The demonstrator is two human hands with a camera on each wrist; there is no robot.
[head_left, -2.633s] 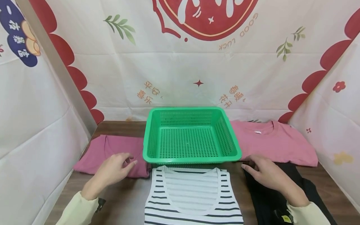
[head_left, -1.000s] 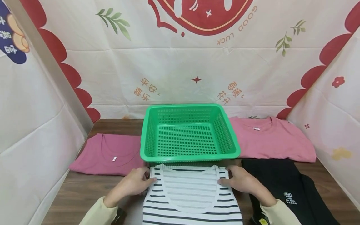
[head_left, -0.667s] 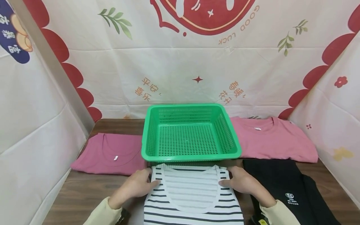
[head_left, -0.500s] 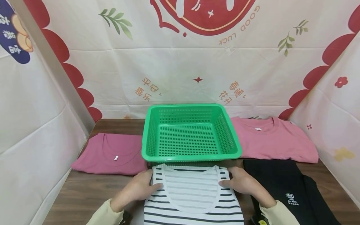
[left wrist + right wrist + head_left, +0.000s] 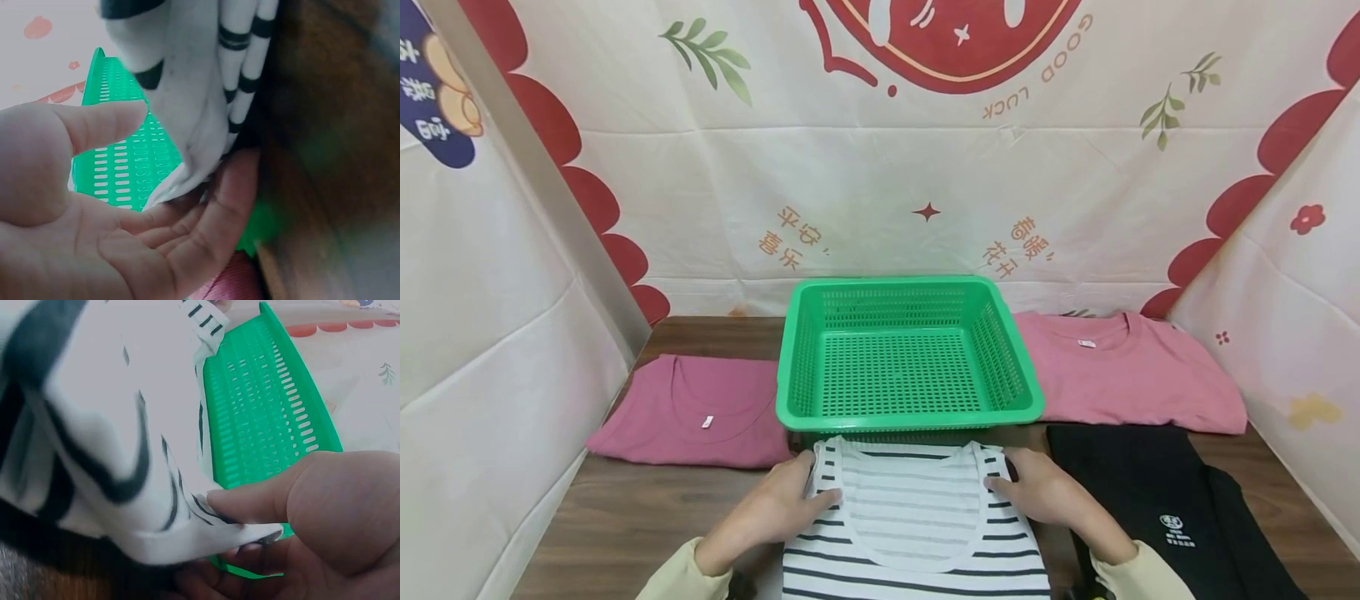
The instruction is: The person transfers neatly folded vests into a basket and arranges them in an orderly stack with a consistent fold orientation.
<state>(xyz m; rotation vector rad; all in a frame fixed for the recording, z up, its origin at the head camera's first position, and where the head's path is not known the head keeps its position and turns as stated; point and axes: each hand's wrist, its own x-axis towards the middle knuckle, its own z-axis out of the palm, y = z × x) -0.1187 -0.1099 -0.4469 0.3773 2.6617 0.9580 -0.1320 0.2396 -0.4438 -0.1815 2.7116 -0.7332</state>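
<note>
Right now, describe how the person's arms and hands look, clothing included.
The left hand and right hand are bare, without gloves. Plain, pale yellow sleeves end near the wrists. A dark object shows beside the left cuff, too cut off to identify.

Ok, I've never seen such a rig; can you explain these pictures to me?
No machine, just a person's bare left hand and right hand. The wide picture comes from a camera on the head, looking forward and down; the two close ones come from cameras on each wrist, watching that hand's work. On the brown wooden table lie a magenta cloth shirt at left, a light pink cloth shirt at right and a black cloth garment in front of the pink one. A green plastic mesh basket sits between the two shirts. Both hands hold a white cloth top with dark stripes, one at each shoulder, thumbs on top.
</note>
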